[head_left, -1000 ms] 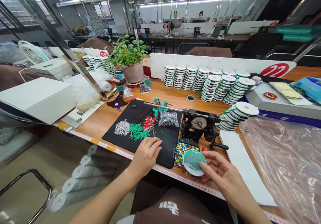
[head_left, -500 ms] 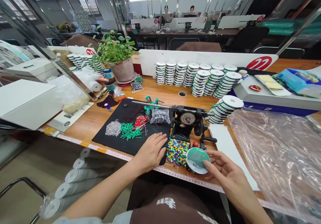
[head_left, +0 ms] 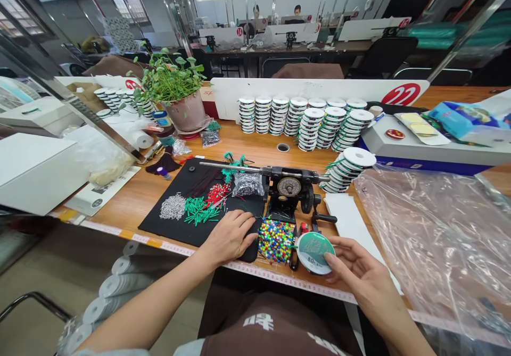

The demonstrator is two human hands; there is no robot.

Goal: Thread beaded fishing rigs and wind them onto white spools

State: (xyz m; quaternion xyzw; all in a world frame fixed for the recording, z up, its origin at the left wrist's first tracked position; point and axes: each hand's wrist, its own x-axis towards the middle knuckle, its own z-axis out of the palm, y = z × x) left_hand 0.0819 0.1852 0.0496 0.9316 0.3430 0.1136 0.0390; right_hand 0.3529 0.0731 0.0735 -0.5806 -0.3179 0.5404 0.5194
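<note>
My right hand point(head_left: 357, 273) grips a round green-labelled spool point(head_left: 315, 252) just above the table's front edge, thumb and fingers around its right rim. My left hand point(head_left: 229, 237) rests on the near right corner of a black mat point(head_left: 199, 199), fingers curled and pinched together; what they hold is too small to make out. Piles of silver, green and red beads point(head_left: 195, 209) lie on the mat. A heap of multicoloured beads point(head_left: 275, 239) sits between my hands. A black hand-crank winder point(head_left: 289, 188) with a long rod stands behind it.
Stacks of white spools point(head_left: 307, 119) line the back by a white divider numbered 22 point(head_left: 403, 95). A potted plant point(head_left: 175, 90) stands back left, white boxes point(head_left: 35, 170) far left, a clear plastic sheet point(head_left: 435, 233) on the right. People sit at distant desks.
The view has shifted, so everything sits further left and lower. My left hand has slid right along the mat's near edge toward the coloured beads. My right hand keeps the spool.
</note>
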